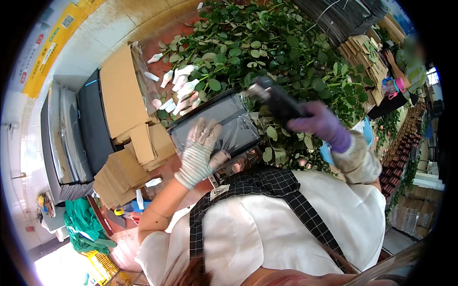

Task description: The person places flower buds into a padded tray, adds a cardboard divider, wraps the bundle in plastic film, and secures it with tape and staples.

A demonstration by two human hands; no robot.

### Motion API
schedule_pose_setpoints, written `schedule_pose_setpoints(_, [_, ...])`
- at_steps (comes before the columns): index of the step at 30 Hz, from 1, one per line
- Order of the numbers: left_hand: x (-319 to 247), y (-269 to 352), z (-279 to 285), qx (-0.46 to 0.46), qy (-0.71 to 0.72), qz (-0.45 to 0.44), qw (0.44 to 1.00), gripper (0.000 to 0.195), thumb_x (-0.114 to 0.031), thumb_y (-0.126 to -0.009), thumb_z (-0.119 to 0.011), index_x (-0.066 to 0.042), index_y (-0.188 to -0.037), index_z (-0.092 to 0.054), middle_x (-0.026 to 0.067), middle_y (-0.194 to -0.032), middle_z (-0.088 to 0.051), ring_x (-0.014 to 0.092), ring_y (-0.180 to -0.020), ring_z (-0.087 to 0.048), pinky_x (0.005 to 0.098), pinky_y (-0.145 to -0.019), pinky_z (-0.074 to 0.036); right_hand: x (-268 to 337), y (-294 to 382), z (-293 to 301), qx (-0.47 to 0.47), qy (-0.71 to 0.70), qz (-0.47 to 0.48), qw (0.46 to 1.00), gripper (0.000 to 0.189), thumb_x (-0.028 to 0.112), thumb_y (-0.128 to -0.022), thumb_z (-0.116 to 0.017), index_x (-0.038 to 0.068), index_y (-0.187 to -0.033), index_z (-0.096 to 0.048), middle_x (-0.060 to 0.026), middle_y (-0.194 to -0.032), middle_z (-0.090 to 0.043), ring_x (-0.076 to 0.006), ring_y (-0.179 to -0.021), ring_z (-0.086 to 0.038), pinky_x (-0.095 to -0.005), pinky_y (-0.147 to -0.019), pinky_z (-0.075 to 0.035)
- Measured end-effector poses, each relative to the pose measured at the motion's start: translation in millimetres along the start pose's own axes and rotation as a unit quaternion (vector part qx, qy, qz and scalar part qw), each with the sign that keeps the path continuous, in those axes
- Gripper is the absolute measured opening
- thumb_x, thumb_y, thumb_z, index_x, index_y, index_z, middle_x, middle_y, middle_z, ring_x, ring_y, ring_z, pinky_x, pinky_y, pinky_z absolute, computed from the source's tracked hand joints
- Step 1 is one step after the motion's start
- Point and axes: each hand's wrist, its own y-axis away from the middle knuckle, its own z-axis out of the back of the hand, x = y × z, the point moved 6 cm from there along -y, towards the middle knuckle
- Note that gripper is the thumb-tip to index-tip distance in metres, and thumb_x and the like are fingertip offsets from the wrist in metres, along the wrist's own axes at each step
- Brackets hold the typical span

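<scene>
My left hand [201, 152], in a pale striped glove, lies flat with its thumb apart on a dark rectangular sheet [229, 116] covered by clear plastic film. A purple glove covers my right hand [316, 121], which grips a black handheld tool [277, 98] with a metallic front end. The tool looks like a stapler, but it is blurred. It is raised over the right side of the sheet and the leafy stems [286, 46] behind it. Beyond the sheet's far left corner lie several flower heads in white net sleeves [184, 84].
Brown cardboard sheets [123, 93] and smaller pieces [121, 173] lie left of my left hand, beside stacked dark sheets [91, 121]. Dark stacked sheets [343, 18] are at the far right. A knife [117, 218] lies lower left. Another person's arm [395, 66] is at right.
</scene>
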Motion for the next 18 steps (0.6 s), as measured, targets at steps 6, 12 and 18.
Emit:
schedule_pose_setpoints(6, [-33.7, 18.2, -2.1, -0.184, 0.75, 0.168, 0.613, 0.053, -0.039, -0.085, -0.061, -0.001, -0.12, -0.049, 0.0159, -0.125, -0.052, 0.027, -0.114, -0.051, 0.0399, -0.098, -0.041, 52.8, -22.3, -140.0, 0.287, -0.013, 0.184, 0.94, 0.041, 0.037, -0.087, -0.06, 0.0, -0.105, -0.064, -0.0116, -0.097, -0.063, -0.0167, -0.086, -0.059, -0.027, -0.077, -0.047])
schedule_pose_setpoints(12, [9.2, 140.7, 17.8, -0.436, 0.648, 0.321, 0.535, 0.042, -0.036, -0.086, -0.061, -0.003, -0.11, -0.053, 0.0107, -0.103, -0.061, 0.026, -0.095, -0.061, 0.0421, -0.085, -0.05, -13.0, -107.4, -42.5, 0.017, -0.13, 0.134, 0.982, 0.034, 0.02, -0.092, -0.055, -0.005, -0.115, -0.056, -0.0073, -0.104, -0.063, -0.0144, -0.089, -0.06, -0.0254, -0.08, -0.047])
schedule_pose_setpoints(18, [68.4, 218.8, -43.4, -0.283, 0.481, 0.559, 0.614, 0.022, -0.02, -0.082, -0.065, -0.003, -0.094, -0.061, 0.0038, -0.082, -0.064, 0.011, -0.067, -0.062, 0.0242, -0.057, -0.052, -38.2, -97.7, -56.3, 0.096, -0.1, 0.153, 0.978, 0.032, 0.015, -0.091, -0.057, -0.003, -0.117, -0.055, -0.0057, -0.102, -0.063, -0.0113, -0.088, -0.057, -0.0231, -0.079, -0.046])
